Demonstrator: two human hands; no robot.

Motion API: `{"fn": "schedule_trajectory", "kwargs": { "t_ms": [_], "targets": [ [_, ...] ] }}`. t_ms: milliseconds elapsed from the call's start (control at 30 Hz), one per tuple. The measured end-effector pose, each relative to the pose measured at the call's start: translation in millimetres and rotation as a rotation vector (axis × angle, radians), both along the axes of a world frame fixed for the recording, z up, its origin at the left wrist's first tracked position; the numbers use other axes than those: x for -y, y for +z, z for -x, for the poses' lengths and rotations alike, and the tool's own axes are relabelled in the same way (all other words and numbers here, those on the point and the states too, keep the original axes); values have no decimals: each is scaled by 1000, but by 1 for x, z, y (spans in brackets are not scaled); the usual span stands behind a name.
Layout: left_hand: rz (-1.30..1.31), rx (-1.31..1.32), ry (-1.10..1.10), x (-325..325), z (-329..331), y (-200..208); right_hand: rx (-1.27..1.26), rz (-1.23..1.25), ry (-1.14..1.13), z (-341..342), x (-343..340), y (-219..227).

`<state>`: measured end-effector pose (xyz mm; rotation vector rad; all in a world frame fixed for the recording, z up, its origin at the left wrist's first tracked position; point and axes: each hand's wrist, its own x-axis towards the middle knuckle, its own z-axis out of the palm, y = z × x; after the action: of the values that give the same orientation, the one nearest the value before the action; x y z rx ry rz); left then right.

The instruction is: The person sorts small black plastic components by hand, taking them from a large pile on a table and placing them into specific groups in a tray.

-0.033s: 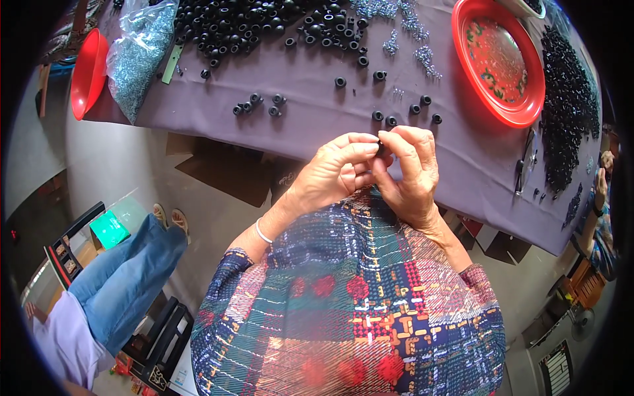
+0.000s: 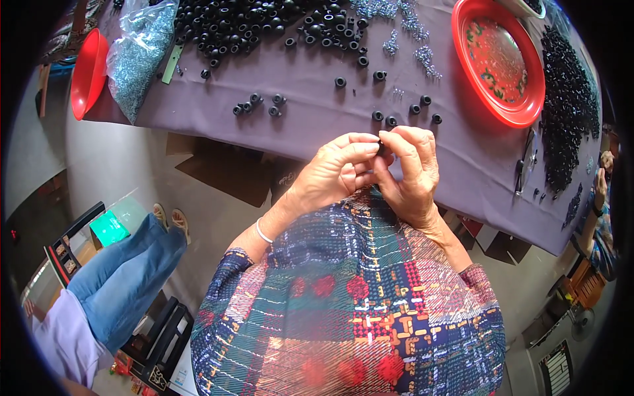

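My left hand (image 2: 335,166) and my right hand (image 2: 411,168) meet at the table's near edge, fingertips pinched together. Between them they hold a small black part (image 2: 381,148), mostly covered by the fingers. Just beyond the fingertips lie a few round black parts (image 2: 377,116) with hollow ends, and more of them (image 2: 415,109) sit a little to the right. Farther left there is a small group of the same black parts (image 2: 255,98). Some tiny silvery metal pieces (image 2: 397,93) lie beyond my hands.
A large pile of black parts (image 2: 231,26) covers the far side. At left stand a bag of metal pieces (image 2: 140,59) and a red bowl (image 2: 88,74). To the right are a red tray (image 2: 462,39), scissors (image 2: 526,162) and small black pieces (image 2: 568,112). Another person (image 2: 125,270) is at lower left.
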<state>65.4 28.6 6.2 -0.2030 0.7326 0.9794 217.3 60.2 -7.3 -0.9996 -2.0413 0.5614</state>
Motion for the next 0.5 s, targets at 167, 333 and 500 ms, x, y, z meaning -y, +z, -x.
{"fn": "schedule_trajectory", "kwargs": {
  "t_ms": [167,333,500],
  "targets": [
    [-86,-138,-57,-1,0,-4,-99,154,-18,-1,2,0],
    [-183,-183,-90,5,2,-13,-147,290,11,-5,0,1],
    [-302,-309,-93,9,3,-15,-310,472,54,-5,1,0]
  ]
}}
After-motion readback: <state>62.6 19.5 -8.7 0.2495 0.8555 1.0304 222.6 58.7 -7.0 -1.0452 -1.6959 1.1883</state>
